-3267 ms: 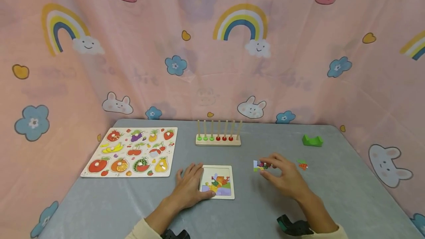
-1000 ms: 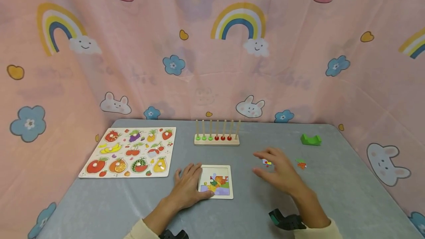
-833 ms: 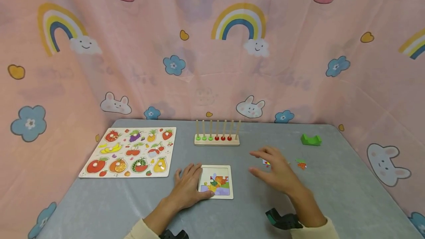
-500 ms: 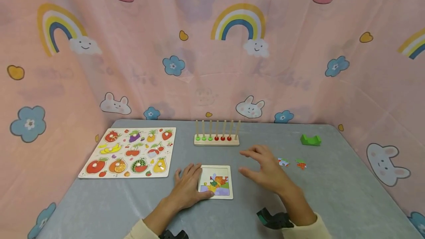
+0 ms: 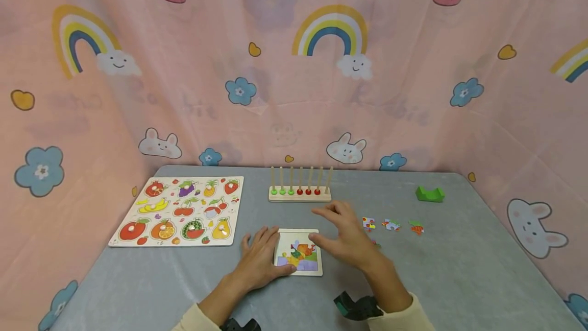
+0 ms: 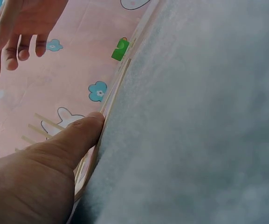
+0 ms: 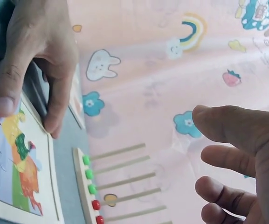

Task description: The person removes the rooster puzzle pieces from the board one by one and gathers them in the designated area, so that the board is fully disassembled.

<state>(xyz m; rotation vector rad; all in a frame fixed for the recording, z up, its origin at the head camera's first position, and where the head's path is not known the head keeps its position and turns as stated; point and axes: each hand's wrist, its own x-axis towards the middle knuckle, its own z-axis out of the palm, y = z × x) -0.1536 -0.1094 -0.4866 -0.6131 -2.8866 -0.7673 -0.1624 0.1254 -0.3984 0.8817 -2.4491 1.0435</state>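
Note:
My left hand holds a small framed jigsaw puzzle flat on the table, thumb over its lower edge and forefinger at its upper left corner. Orange, green and lilac pieces fill its lower and right parts; its upper left shows bare board. Over the puzzle's right side hovers my right hand, thumb and fingers spread apart with nothing between them. To its right lie a red-and-yellow puzzle piece, a pale blue puzzle piece and an orange-green puzzle piece. Another piece is mostly hidden behind the right hand.
A white fruit peg board lies at the left. Behind the puzzle stands a wooden bead rack with upright pegs and green and red beads. A green curved block sits at the back right. A pink patterned curtain encloses the table.
My right hand has let go of a puzzle piece on the right and moved left to the puzzle, uncovering loose pieces. My left hand stays put on the frame.

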